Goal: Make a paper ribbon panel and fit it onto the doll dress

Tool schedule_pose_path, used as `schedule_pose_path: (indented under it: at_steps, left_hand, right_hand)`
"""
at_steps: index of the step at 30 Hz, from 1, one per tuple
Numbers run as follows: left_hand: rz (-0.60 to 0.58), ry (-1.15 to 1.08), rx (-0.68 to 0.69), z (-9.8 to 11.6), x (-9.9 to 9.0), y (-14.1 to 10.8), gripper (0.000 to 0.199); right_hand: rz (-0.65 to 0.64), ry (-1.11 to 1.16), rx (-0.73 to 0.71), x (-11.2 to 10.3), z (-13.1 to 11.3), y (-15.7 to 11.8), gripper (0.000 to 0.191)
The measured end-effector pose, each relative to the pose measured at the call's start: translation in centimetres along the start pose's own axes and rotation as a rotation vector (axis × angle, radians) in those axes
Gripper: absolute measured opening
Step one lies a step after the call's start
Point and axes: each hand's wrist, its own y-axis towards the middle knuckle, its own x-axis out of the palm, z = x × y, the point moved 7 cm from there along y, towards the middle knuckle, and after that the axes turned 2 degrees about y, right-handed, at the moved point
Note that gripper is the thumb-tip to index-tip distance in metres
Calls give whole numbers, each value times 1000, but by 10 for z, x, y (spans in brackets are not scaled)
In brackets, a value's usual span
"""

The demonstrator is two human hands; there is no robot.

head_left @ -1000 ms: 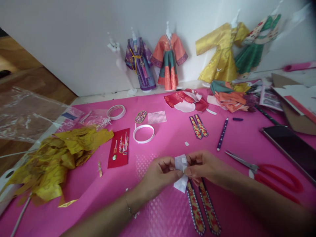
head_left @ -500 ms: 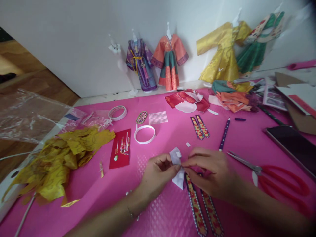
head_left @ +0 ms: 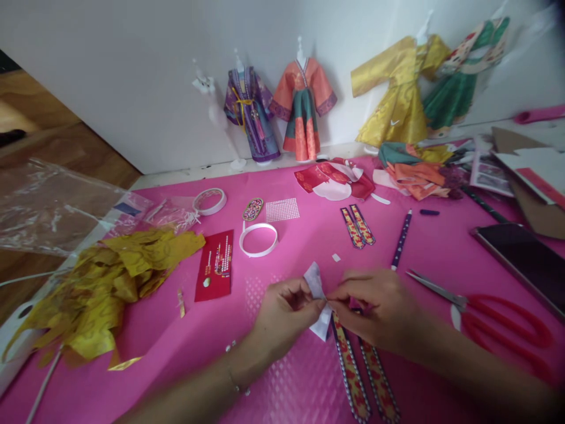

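Observation:
My left hand pinches a small whitish fabric strip between thumb and forefinger, so the strip shows above and below the fingertips. Thumb and finger of my right hand close on the same strip at its middle edge, touching the left fingertips. Just beneath the right hand lie two long patterned bands, yellow and red with beaded dark borders, their upper ends partly hidden. A tiny white square rests on the pink surface beyond the hands.
Red-handled scissors and a phone lie at right. Near the middle are a tape ring, a red card and two short bands. Yellow cloth lies left; dressed doll forms line the wall.
The fabric strip has turned slightly in my fingers, and the small white squares seen on it before no longer show. Both hands stay in nearly the same place.

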Motion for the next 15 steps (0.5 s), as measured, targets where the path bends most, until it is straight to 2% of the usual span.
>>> schedule_pose_path:
  at_steps: [11, 15]
  left_hand:
    - [-13, 5, 11, 0, 1, 0, 20]
    - [-35, -3, -5, -1, 2, 1, 24]
  right_hand:
    - [3, 6, 31, 2, 5, -1, 15]
    - [18, 18, 41, 0, 4, 1, 16]
